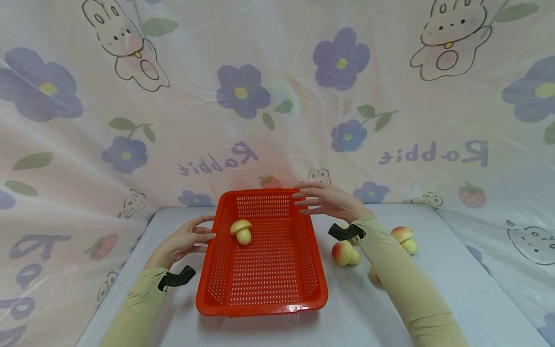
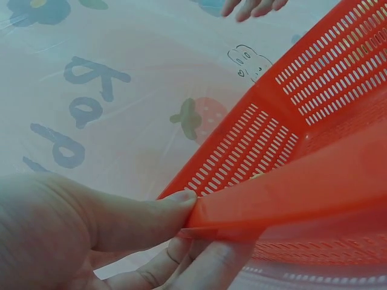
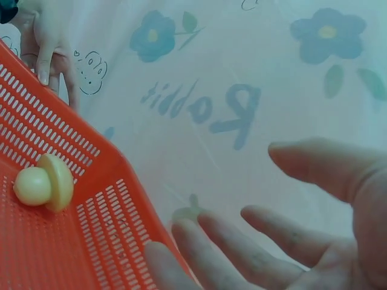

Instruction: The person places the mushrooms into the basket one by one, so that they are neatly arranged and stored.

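Note:
A red plastic basket (image 1: 262, 309) with slotted walls stands on the table, and one yellow toy mushroom (image 1: 241, 233) lies inside near its left wall. My left hand (image 1: 185, 241) grips the basket's left rim. In the left wrist view its thumb (image 2: 172, 208) lies on the rim, with the fingers underneath. Over the far right corner of the basket, my right hand (image 1: 329, 200) is spread with straight, parted fingers and holds nothing. Its fingertips overlap the basket edge in the right wrist view.
Right of the basket, several red-and-yellow toy mushrooms lie on the white table (image 1: 355, 318). One mushroom (image 1: 345, 253) is near the basket, another (image 1: 404, 239) farther right; the right sleeve (image 1: 403, 279) partly covers others. A printed curtain (image 1: 286, 144) hangs behind.

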Demonstrator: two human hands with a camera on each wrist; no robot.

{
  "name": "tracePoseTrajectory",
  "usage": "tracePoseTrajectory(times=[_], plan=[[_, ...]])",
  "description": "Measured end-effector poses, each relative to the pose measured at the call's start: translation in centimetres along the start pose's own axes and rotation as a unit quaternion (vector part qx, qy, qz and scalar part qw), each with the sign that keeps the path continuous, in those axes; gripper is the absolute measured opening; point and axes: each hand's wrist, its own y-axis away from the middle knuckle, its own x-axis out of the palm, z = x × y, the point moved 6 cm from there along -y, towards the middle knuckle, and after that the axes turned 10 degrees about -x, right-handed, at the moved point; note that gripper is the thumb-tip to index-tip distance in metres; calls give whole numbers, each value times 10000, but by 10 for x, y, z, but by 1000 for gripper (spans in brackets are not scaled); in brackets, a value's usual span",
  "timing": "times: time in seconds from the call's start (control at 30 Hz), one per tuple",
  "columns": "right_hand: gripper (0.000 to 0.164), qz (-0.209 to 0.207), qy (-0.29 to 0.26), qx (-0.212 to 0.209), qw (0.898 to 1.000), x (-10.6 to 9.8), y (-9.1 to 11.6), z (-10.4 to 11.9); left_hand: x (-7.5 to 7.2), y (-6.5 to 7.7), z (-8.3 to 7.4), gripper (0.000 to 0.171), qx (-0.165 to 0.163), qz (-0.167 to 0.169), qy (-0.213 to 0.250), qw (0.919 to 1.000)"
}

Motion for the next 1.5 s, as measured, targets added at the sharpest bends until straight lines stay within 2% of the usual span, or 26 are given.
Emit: tracePoseTrajectory(times=[0.3,0.47,0.67,0.77,1.03,1.5], plan=[[46,39,418,-24,9991,-22,41,-1,1,1,2,67,-9,75,19,10000],[50,-108,475,61,9988,-38,58,-9,2,2,1,68,26,127,1,9999],[48,-208,539,217,9981,-58,74,-27,2,2,-3,69,49,122,-19,9999],[48,-324,558,302,9975,-67,80,-38,2,2,-2,70,-19,115,-11,9999],[48,-190,835,318,9958,-79,98,-55,-1,-1,2,69,-37,43,-29,10000],[49,-39,1154,412,9925,-87,109,-68,-1,-2,3,71,26,188,147,9997]])
